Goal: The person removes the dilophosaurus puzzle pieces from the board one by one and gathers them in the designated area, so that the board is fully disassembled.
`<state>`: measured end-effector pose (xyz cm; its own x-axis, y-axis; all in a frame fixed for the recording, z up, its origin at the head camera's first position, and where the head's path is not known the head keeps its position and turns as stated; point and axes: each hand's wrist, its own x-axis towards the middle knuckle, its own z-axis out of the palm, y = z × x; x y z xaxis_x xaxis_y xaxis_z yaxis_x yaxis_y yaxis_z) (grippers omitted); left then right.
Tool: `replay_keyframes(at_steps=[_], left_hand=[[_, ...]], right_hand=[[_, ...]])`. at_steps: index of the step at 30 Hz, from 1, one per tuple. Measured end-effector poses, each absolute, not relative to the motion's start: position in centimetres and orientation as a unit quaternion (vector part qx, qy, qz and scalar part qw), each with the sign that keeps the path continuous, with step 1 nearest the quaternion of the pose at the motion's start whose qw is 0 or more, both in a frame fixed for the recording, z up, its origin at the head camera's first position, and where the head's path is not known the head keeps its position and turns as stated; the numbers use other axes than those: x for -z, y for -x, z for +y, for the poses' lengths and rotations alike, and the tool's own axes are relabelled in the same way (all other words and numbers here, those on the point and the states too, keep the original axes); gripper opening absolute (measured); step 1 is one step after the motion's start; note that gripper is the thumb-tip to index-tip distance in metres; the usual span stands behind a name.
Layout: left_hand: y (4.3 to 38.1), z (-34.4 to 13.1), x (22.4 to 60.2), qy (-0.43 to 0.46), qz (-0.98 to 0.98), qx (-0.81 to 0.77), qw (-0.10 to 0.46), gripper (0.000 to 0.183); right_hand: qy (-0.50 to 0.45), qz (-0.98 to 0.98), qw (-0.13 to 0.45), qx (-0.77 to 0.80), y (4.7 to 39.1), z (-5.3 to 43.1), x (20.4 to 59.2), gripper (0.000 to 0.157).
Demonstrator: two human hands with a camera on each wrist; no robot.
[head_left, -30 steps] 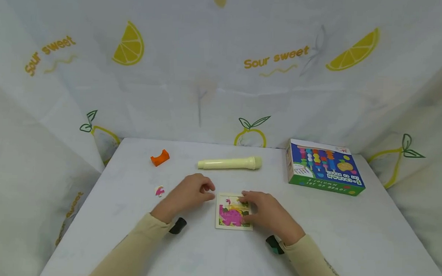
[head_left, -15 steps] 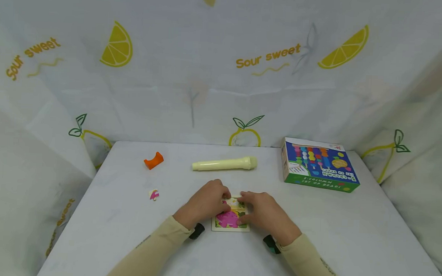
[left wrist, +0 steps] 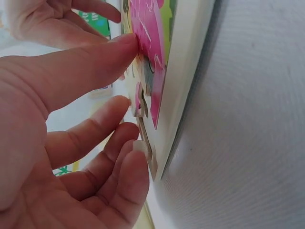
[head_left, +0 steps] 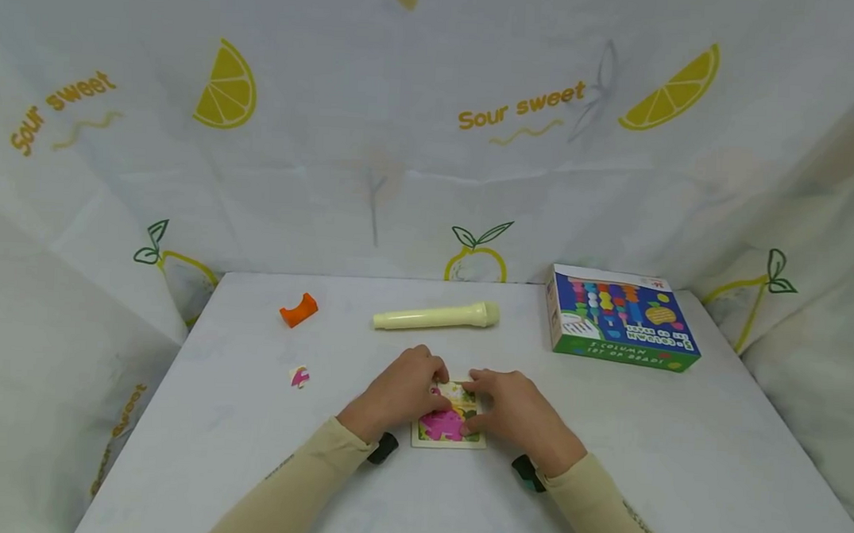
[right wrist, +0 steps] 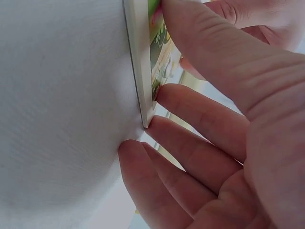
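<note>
A small square jigsaw puzzle with a pink dinosaur picture lies in a pale tray on the table. My left hand is over its left side, the thumb touching the pink pieces and the index fingertip at a slightly raised piece in the left wrist view. Bare tray shows beside that piece. My right hand rests on the right side, its thumb on the picture and its fingertips against the far right corner. A loose pink-and-white puzzle piece lies to the left, apart from both hands.
Behind the hands lies a pale yellow toy microphone. An orange curved block is at the back left, and a bead-set box at the back right. A patterned white curtain hangs behind the table.
My left hand has moved right, from beside the tray onto the puzzle. The right hand stays at the puzzle's right side. The head view has shifted slightly.
</note>
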<state>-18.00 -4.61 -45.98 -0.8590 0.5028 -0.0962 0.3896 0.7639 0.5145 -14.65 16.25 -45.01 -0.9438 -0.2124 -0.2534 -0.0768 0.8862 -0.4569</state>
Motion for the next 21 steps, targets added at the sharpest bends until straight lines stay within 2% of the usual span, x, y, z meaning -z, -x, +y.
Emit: replay_keyframes(at_steps=[9, 21], left_hand=[[18.22, -4.53, 46.04, -0.211, 0.924, -0.291, 0.131, 0.029], [18.79, -5.1, 46.35, -0.205, 0.904, -0.352, 0.128, 0.011]], right_hand=[[0.073, 0.958, 0.15, 0.233, 14.62, 16.17, 44.91, 0.061], [0.067, 0.96, 0.154, 0.223, 14.62, 16.07, 45.01, 0.06]])
